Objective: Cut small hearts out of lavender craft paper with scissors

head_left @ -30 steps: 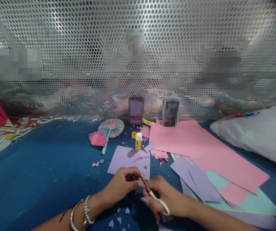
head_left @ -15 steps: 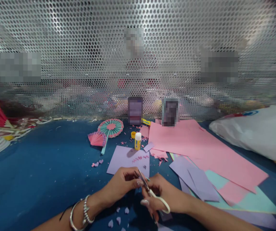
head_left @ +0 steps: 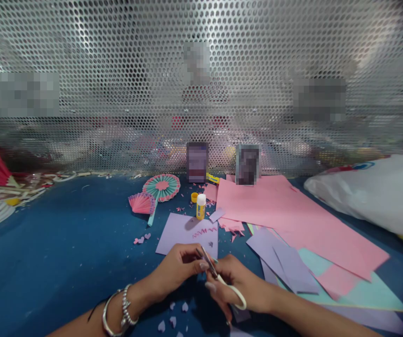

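My right hand (head_left: 231, 283) is closed around scissors (head_left: 230, 289) with pale cream handles, their blades angled up and left. Right at the blades, my left hand (head_left: 186, 267) is pinched shut; what its fingertips hold is hidden behind the blades and fingers. Below the hands lie several small purple paper hearts (head_left: 172, 322). Just beyond is a purple sheet (head_left: 176, 234) with dark pink scribbles, and a glue stick (head_left: 201, 207) stands upright at its far edge. More little hearts (head_left: 141, 239), pink and purple, lie left of that sheet.
A round pleated paper fan (head_left: 161, 187) and a pink folded fan (head_left: 141, 203) lie at the back. Large pink paper (head_left: 257, 201) and purple pieces (head_left: 285, 262) spread to the right, near a white plastic bag (head_left: 373, 192). A perforated metal panel (head_left: 134, 84) closes off the far side.
Both hands hold nearly the same place. The fingers of my right hand on the scissors have shifted very slightly, and the blades look a little closer together.
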`<state>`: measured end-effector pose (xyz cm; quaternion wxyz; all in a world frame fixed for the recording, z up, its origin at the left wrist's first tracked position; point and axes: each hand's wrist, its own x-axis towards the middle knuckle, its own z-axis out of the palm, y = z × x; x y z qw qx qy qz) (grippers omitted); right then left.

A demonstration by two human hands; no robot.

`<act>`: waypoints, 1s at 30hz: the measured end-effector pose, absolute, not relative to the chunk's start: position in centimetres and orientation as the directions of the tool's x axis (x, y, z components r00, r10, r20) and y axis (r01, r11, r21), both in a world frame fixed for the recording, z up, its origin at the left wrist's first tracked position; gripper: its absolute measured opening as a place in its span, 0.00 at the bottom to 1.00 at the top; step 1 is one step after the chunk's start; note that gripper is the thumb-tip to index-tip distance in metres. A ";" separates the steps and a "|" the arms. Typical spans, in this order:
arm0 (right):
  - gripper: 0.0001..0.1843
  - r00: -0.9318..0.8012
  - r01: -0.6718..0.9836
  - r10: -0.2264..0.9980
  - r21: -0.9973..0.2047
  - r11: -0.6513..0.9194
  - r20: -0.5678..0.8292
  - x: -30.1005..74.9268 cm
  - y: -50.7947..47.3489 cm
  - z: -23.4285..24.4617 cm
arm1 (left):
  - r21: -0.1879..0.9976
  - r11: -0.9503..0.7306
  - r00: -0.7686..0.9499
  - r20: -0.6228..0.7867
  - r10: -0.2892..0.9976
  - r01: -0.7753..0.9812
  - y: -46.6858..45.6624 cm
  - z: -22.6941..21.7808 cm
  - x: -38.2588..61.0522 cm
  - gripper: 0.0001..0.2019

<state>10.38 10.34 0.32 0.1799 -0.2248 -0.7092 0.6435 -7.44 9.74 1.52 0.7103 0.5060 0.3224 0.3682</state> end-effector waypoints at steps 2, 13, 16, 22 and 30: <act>0.14 -0.827 0.092 0.562 -0.992 0.083 -0.030 10.4 10.3 0.3 | 0.952 0.226 0.506 -0.095 0.857 -0.205 9.7 1.5 -7.4 0.06; 0.15 -0.822 0.121 0.568 -0.986 0.116 -0.034 10.5 10.3 0.3 | 0.956 0.216 0.500 -0.090 0.862 -0.200 9.8 1.6 -7.4 0.07; 0.15 -0.827 0.112 0.560 -0.989 0.095 -0.040 10.5 10.3 0.3 | 0.957 0.208 0.509 -0.079 0.857 -0.201 9.7 1.6 -7.5 0.06; 0.15 -0.834 0.064 0.551 -0.998 0.025 -0.039 10.3 10.4 0.4 | 0.961 0.193 0.521 -0.062 0.851 -0.200 9.7 1.6 -7.5 0.06; 0.15 -0.842 0.036 0.531 -0.991 -0.126 -0.098 10.3 10.5 0.3 | 0.954 0.221 0.531 -0.083 0.843 -0.203 9.7 1.7 -7.4 0.06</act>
